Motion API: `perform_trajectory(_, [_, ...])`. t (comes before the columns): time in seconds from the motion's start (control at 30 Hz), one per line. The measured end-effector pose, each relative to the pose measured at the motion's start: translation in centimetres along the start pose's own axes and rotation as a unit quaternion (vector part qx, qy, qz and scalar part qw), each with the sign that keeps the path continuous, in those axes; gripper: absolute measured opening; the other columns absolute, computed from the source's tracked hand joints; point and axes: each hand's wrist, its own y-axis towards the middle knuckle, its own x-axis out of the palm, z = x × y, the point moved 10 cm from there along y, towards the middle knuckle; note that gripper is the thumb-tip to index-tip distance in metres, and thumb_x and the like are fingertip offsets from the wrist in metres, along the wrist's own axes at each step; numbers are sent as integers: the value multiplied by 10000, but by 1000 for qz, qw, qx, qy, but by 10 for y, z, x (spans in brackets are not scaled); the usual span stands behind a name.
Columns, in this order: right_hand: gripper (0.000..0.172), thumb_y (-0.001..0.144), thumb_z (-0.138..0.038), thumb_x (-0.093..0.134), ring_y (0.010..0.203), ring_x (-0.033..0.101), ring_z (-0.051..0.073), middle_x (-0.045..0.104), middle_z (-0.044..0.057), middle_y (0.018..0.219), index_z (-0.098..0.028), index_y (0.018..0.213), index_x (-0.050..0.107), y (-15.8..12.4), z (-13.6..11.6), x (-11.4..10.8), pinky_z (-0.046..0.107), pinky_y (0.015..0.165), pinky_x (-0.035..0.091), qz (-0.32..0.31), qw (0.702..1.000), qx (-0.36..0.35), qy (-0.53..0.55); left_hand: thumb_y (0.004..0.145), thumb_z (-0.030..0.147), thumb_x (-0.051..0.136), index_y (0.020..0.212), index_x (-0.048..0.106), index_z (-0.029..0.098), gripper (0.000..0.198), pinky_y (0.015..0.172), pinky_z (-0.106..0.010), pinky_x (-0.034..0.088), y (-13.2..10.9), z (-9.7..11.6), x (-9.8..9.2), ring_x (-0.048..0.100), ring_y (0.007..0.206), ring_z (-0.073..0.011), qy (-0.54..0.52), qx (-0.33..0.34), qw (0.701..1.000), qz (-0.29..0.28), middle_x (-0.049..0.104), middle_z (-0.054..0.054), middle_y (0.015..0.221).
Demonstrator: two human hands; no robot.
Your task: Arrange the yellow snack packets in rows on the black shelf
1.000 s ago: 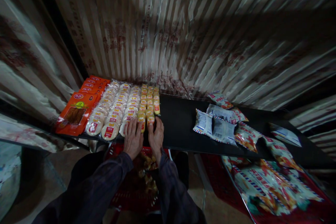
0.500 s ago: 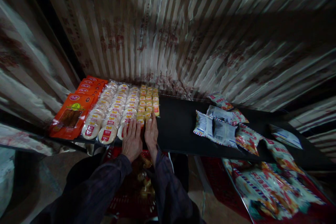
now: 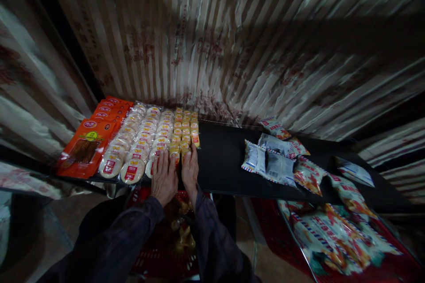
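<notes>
My left hand [image 3: 165, 179] lies with stretched fingers over the front of a row of round white packaged crackers [image 3: 161, 141] and the yellow packets beside it. My right hand [image 3: 190, 170] is held close by on the right, fingers straight, against the front of the small yellow-wrapped snack packets [image 3: 185, 131]. A short gap between the two hands shows the nearest yellow packets. What lies under the palms is hidden. Further left on the black shelf [image 3: 219, 154] are two more rows of round crackers [image 3: 137, 152].
Orange snack bags [image 3: 84, 148] overlap at the shelf's left end. White-and-red snack bags [image 3: 280, 166] lie loosely on the right. Below stand a red basket [image 3: 149, 258] with gold-wrapped items and another red basket [image 3: 270, 225] full of snack bags. A striped curtain [image 3: 206, 44] hangs behind.
The view has shifted slightly, so the shelf and its goods sit a little further left. Both hands stay at the front of the yellow packets.
</notes>
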Motion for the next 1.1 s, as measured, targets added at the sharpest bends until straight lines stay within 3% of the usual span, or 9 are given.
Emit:
perform_trajectory(0.27, [685,1017,-562,212,1410,494,240,547,192,1494,-107,1432,513,4,0,-18,459,1201,367,34,999,-35,-16,940,232,538,1503,465,82,587,1259,-564,205,2,6,-7,65,1594,-319,14,9,1000,11,277,-233,1657])
perform_trajectory(0.5, [673,1013,-503,194,1430,458,253,556,198,1482,-96,1348,612,48,17,-29,475,1198,357,56,993,-48,-90,905,275,630,1480,535,238,584,1273,-540,163,11,26,-7,226,1570,-316,-14,66,998,-7,390,-159,1628])
perform_trajectory(0.67, [505,961,-427,393,1275,574,268,678,188,1311,-110,1210,697,73,15,-32,445,1120,433,53,986,-94,-129,898,242,627,1453,568,241,558,1260,-542,179,16,30,-2,323,1532,-320,-19,88,996,-16,435,-164,1600])
perform_trajectory(0.83, [464,889,-364,546,1119,621,279,704,187,1219,-97,1247,672,84,18,-28,430,1027,482,34,982,-76,-169,902,239,616,1461,557,242,563,1256,-537,181,18,26,2,321,1531,-324,-18,87,996,-18,446,-145,1598])
perform_trajectory(1.1, [566,901,-360,528,1105,580,290,688,188,1153,-75,1389,552,79,19,-19,451,1007,469,32,975,-84,-201,914,264,592,1446,566,218,534,1268,-519,167,17,25,6,306,1540,-309,-4,84,996,-21,440,-137,1604])
